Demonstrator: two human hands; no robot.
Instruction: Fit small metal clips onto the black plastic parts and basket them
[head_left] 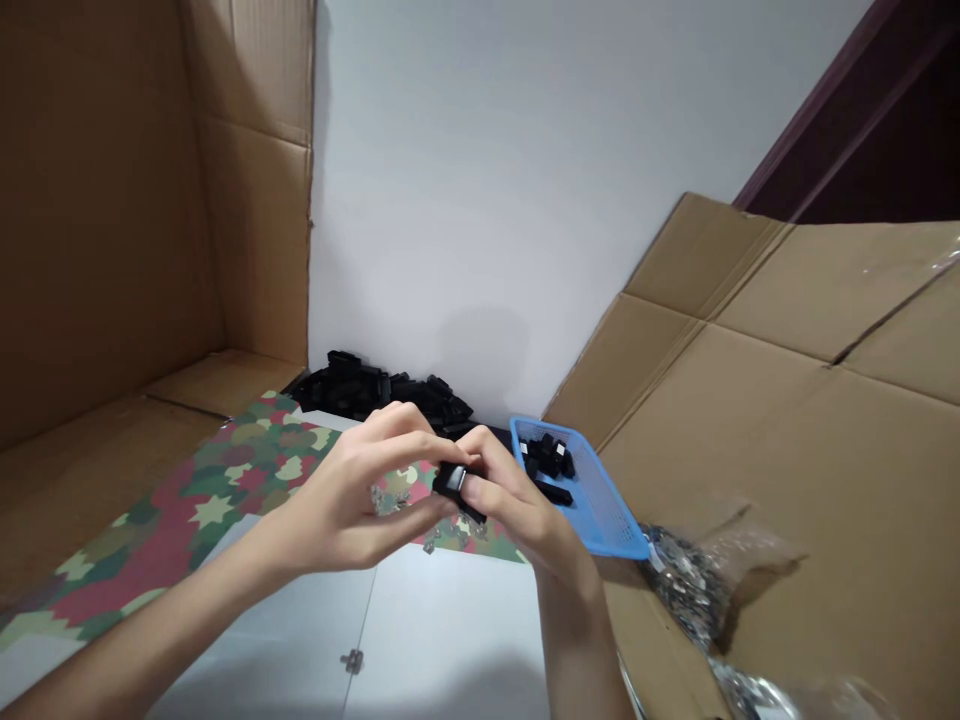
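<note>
Between my two hands, above the table, is a small black plastic piece (448,482) with a shiny metallic face. My left hand (358,492) grips its left side, thumb below and fingers above. From the right, my right hand (519,505) presses its thumb against the shiny face, with the fingers curled behind. Beneath the hands, small shiny metal bits (430,546) lie scattered on the camouflage-patterned sheet (289,440); the hands hide some of them. Behind, a heap of black pieces (352,388) rests against the wall.
To the right stands a blue plastic basket (611,530) with several black pieces inside. Clear bags of metal parts (684,588) lie beside it on cardboard (810,450). A large cardboard box (97,230) bounds the left. A metal clasp (352,661) sits on the white tabletop (450,620).
</note>
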